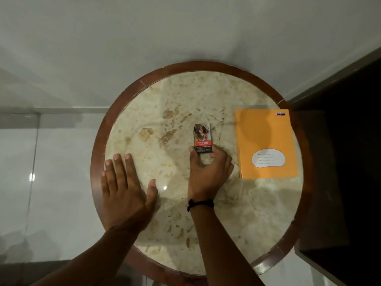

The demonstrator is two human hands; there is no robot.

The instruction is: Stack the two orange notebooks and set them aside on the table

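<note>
The round bench (206, 96), with its pale marbled top and dark wooden rim, is the landmark here. Near the bench's middle lies a small printed packet (202, 138), flat on the stone. The right hand (209, 172) reaches to the packet's near end: thumb on one side edge, fingers curled around the other, so the hand is closed lightly on the packet's lower part while the packet rests on the bench. A black cord (201, 203) circles that wrist.

The left hand (125, 188) lies flat at the bench's left side, palm down, fingers spread and straight, thumb angled out; it grips nothing and its fingertips reach just past the wooden rim onto the marble.

The orange notebook (266, 145) sits at the bench's right side, cover up with a white label patch near its lower edge, its far corner overhanging the rim. Whether a second notebook lies beneath it cannot be told. It is well apart from both hands.
</note>
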